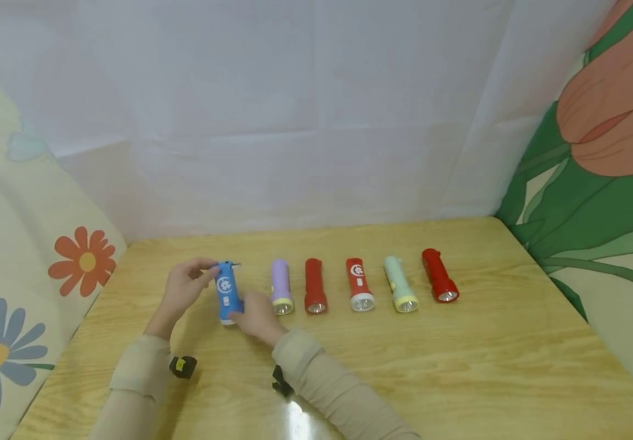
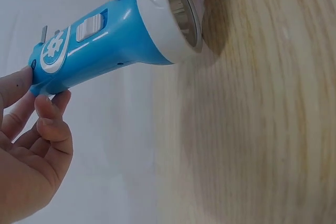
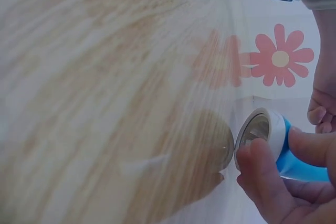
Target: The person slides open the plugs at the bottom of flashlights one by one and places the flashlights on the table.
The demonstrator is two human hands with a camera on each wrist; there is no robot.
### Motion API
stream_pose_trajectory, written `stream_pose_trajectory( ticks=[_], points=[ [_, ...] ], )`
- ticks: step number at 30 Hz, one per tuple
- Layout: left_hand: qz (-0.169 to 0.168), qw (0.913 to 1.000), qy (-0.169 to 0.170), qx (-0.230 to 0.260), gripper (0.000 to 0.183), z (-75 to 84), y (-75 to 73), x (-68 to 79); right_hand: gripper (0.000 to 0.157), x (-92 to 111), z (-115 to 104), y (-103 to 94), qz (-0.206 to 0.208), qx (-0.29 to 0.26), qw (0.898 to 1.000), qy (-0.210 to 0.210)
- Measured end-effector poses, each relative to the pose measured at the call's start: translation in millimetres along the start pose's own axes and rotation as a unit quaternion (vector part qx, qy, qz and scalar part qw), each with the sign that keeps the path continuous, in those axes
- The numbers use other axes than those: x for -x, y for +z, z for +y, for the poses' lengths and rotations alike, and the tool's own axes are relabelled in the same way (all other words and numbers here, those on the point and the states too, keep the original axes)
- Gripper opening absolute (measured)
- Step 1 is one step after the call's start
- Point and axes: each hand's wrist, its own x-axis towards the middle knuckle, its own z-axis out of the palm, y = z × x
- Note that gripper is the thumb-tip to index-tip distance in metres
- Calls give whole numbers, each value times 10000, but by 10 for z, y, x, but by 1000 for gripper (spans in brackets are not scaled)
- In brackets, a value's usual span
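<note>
A blue flashlight (image 1: pixel 227 293) with a white head, a white switch and a white emblem is held by both hands at the left of the row. My left hand (image 1: pixel 181 290) pinches its tail end between thumb and fingers, as the left wrist view shows on the blue body (image 2: pixel 118 40). Near the lamp end, my right hand (image 1: pixel 260 316) grips it; in the right wrist view the fingers (image 3: pixel 262 174) curl by the white rim (image 3: pixel 277 132). The lamp end tilts down close over the wooden table (image 2: pixel 252 129). A small lever sticks out at the tail.
To the right lie a purple flashlight (image 1: pixel 280 278), a red one (image 1: pixel 313 281), a red-and-white one (image 1: pixel 357 278), a mint one (image 1: pixel 398 280) and a dark red one (image 1: pixel 437 272), lamps toward me. A white cloth (image 1: pixel 294 122) hangs behind; flowered panels (image 1: pixel 14 232) flank the table.
</note>
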Motion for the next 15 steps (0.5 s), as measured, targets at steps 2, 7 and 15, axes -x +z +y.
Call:
stream_pose_trajectory(
  ticks=[2, 7, 15],
  points=[
    [-27, 10000, -28, 24, 32, 1, 4, -5, 24, 0, 2, 6, 5, -41, 10000, 17],
    [-76, 9998, -205, -17, 33, 12, 10, -26, 24, 2, 4, 10, 9, -201, 9998, 80],
    [-69, 9991, -427, 27, 35, -26, 28, -85, 33, 13, 11, -4, 18, -582, 9982, 124]
  ],
)
